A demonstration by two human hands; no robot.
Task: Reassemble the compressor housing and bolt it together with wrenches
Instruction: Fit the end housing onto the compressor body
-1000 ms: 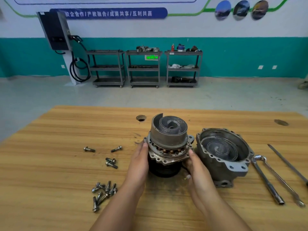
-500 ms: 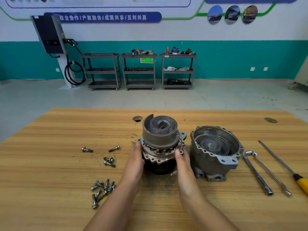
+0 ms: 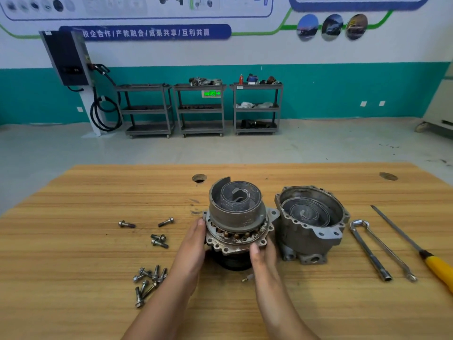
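A wooden surface (image 3: 73, 241) carries a compressor body (image 3: 236, 217) at its centre, scroll facing up, with the open housing cover (image 3: 311, 224) just beside it on the right. The left hand (image 3: 193, 251) and right hand (image 3: 266, 260) hold the body's flange, fingers grasping either side. Two wrenches (image 3: 370, 252) lie to the right, loose bolts (image 3: 152, 278) to the left.

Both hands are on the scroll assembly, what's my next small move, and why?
Probably move the right hand to the housing shell beside it, ready to cap the scroll assembly: its spiral stands uncovered and the bolts lie loose.
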